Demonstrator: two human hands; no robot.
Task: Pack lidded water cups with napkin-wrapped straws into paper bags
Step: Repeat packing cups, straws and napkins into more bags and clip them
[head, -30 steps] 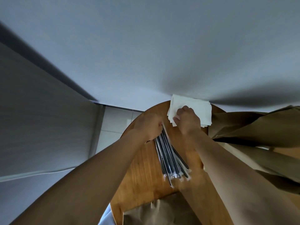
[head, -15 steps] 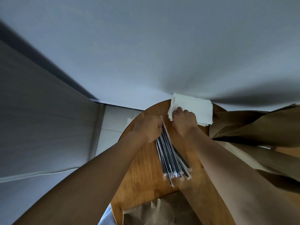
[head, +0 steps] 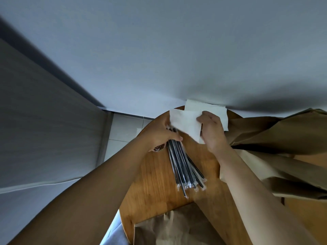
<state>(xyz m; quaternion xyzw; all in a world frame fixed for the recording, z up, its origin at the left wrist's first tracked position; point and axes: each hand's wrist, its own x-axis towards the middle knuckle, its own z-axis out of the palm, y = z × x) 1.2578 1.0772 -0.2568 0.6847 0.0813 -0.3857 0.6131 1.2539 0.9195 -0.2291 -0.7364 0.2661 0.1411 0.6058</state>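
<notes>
White napkin (head: pixel 185 124) hangs pinched in your right hand (head: pixel 211 131), above the straws (head: pixel 184 167) your left hand (head: pixel 159 135) grips on the table (head: pixel 155 188). No straw is wrapped yet; bags (head: pixel 276 138) wait, no cups show.

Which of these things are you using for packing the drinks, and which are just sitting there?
For the job:
- single white paper napkin, pinched by the right hand
- stack of white paper napkins
- bundle of black plastic-wrapped straws, its top held by the left hand
- brown paper bags

Just sitting there:
- round wooden table
- small round dark thing under the left hand, too hidden to name
</notes>
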